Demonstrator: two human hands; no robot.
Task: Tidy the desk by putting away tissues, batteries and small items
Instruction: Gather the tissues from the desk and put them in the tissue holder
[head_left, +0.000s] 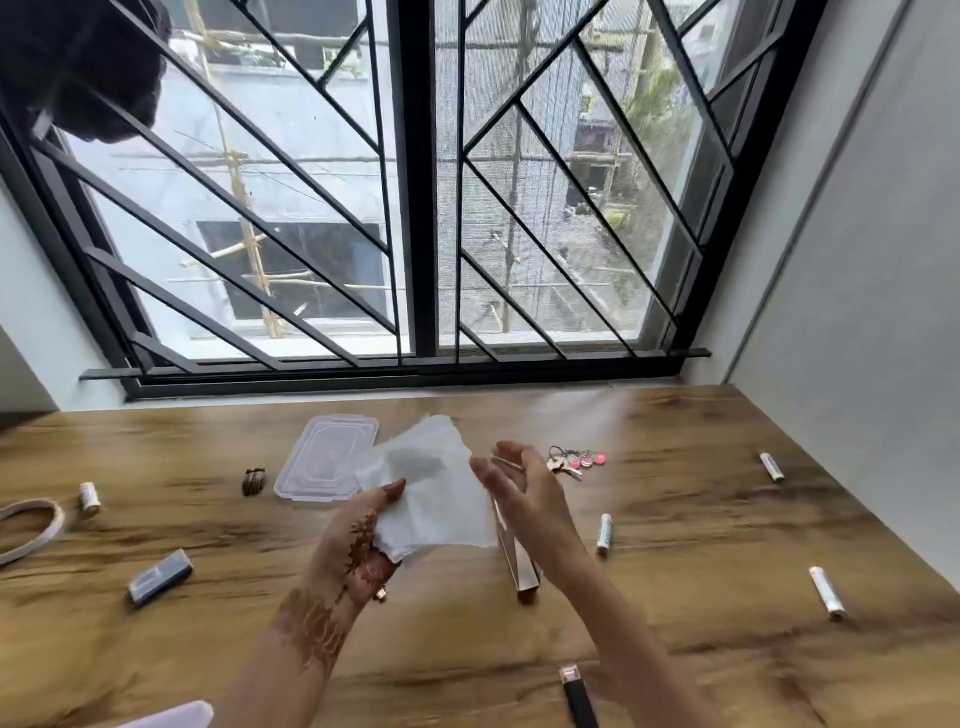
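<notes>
My left hand (363, 540) pinches a white tissue (431, 488) between thumb and fingers and holds it above the wooden desk (675, 649). My right hand (519, 493) hovers at the tissue's right edge, fingers loosely spread, holding nothing. Several white batteries lie around: one at the far left (89, 498), one right of my right wrist (604, 533), one at the back right (771, 466), one at the front right (827, 592). A key bunch with pink tags (574, 461) lies behind my right hand.
A clear plastic lid (324, 462) lies behind the tissue. Also on the desk are a small dark clip (254, 481), a tape roll (28, 527) at the left edge, a grey case (160, 577), a metallic bar (514, 561) and a black stick (579, 699). A barred window stands behind.
</notes>
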